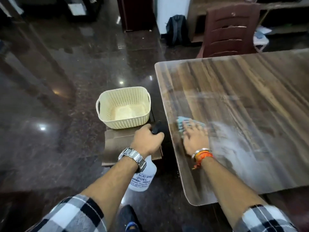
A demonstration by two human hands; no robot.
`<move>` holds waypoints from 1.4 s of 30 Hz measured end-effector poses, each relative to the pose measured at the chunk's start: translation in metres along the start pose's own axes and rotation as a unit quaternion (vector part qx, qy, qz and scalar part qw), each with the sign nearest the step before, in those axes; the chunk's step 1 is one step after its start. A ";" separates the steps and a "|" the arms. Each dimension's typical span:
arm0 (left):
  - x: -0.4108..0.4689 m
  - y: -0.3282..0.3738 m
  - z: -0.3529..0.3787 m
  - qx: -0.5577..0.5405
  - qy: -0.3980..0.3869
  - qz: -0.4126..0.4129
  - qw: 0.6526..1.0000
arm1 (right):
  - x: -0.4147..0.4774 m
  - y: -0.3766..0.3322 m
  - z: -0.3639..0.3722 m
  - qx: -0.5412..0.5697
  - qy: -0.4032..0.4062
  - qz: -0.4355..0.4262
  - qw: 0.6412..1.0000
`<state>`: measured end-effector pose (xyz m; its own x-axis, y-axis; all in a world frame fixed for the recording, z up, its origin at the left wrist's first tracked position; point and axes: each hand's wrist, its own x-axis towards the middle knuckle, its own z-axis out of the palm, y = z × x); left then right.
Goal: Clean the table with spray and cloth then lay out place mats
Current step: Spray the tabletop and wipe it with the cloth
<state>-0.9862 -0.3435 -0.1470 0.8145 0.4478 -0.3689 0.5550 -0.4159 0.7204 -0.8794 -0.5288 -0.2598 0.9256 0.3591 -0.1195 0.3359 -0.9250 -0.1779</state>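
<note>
Both hands were busy: the right hand (194, 138) lay flat with spread fingers on a light blue cloth (181, 124), pressing it on the wet wooden table (242, 101) near its left edge. The left hand (147, 139) was closed around the black head of a white spray bottle (142, 180), held beside the table above brown place mats (117, 141), where a cream basket (123, 107) stood.

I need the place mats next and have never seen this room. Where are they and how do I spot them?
Find the wooden table, then look just off its left edge, where a cream perforated basket sits on a low stand. The place mats are the flat brown woven stack beneath that basket, jutting out toward the person. The left hand holding the spray bottle partly covers them.
</note>
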 end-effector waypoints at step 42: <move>0.207 0.042 -0.058 0.007 -0.072 0.041 0.997 | -0.032 -0.082 -0.031 0.209 0.185 -0.003 0.960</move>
<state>-0.8037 -0.2224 -0.1589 0.8725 0.2936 -0.3906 0.4871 -0.4581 0.7436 -0.9314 -0.4687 -0.2114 0.9483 0.2248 0.2240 0.3142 -0.7641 -0.5634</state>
